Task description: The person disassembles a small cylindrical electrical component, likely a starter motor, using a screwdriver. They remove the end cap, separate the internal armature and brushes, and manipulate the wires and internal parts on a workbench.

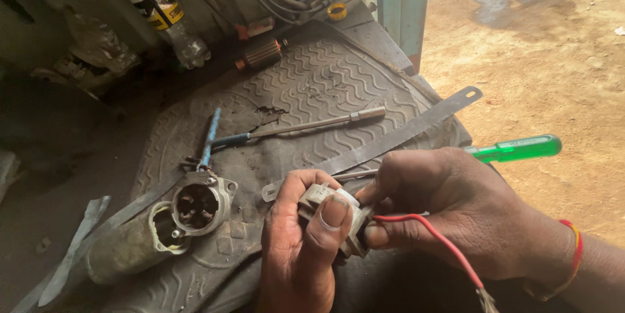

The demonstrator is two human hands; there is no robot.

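My left hand [296,248] grips a small grey metal part [319,197] from below, its thumb pressed across the front. My right hand [449,205] pinches the same part from the right side. A red wire [433,235] runs from the part down to the lower right, ending in bare strands. The right wrist wears a red and yellow thread band [575,248]. Most of the part is hidden by my fingers.
On the grooved rubber mat [325,79] lie a long socket driver with a blue handle [296,127], a flat metal strip [390,140], a green-handled screwdriver [514,149], a cylindrical motor housing [130,248] with its end cap [200,204], a copper-wound armature [262,53] and a plastic bottle [166,13]. Sandy ground lies to the right.
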